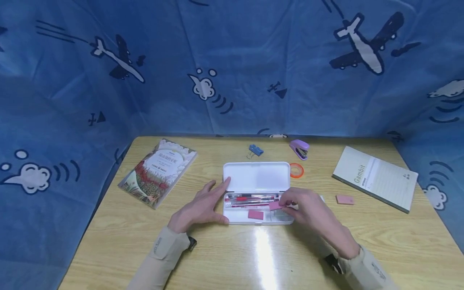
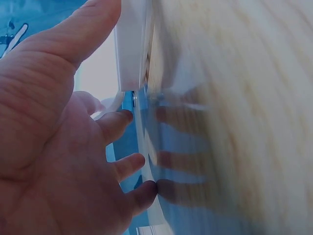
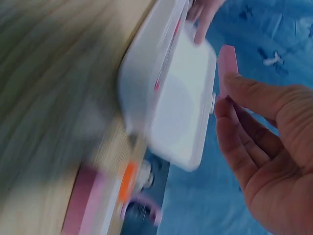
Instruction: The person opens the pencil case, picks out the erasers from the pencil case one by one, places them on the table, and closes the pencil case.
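Observation:
A white pencil case [image 1: 235, 220] lies with its lid [image 1: 255, 177] folded back. Inside are several pens [image 1: 251, 198] and a pink eraser [image 1: 255, 214]. My right hand [image 1: 308, 207] pinches another pink eraser [image 3: 227, 68] between thumb and fingers, held over the right part of the case. Beside the case's left end, my left hand [image 1: 203, 209] is spread with fingers extended, the thumb at the near left corner and the index finger by the lid. In the left wrist view, the other fingers of that hand lie close over the tabletop.
Right of the case lies a third pink eraser [image 1: 344, 199], near a notebook [image 1: 375, 179]. Behind the case are a blue binder clip [image 1: 256, 150], a purple stapler [image 1: 299, 149] and an orange tape roll [image 1: 297, 170]. A book [image 1: 159, 171] rests at the left.

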A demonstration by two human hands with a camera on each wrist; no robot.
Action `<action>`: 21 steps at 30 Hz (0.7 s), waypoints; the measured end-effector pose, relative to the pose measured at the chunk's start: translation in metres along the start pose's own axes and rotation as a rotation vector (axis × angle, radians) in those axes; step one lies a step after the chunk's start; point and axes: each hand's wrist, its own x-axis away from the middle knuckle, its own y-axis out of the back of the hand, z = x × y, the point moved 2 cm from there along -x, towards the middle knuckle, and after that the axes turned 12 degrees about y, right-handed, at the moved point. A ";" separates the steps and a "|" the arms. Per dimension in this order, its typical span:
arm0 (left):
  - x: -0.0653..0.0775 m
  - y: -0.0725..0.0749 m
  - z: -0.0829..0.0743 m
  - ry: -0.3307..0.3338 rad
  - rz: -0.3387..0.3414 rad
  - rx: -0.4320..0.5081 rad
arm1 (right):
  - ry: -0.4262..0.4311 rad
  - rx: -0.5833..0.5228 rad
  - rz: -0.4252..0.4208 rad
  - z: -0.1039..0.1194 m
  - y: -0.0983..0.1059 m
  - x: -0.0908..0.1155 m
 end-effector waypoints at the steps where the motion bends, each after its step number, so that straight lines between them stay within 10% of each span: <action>1: 0.000 0.000 0.000 0.000 -0.002 -0.003 | -0.007 0.009 -0.019 -0.003 0.004 0.006; 21: 0.000 0.001 -0.001 -0.008 0.003 -0.007 | -0.298 0.256 0.025 -0.069 0.066 0.128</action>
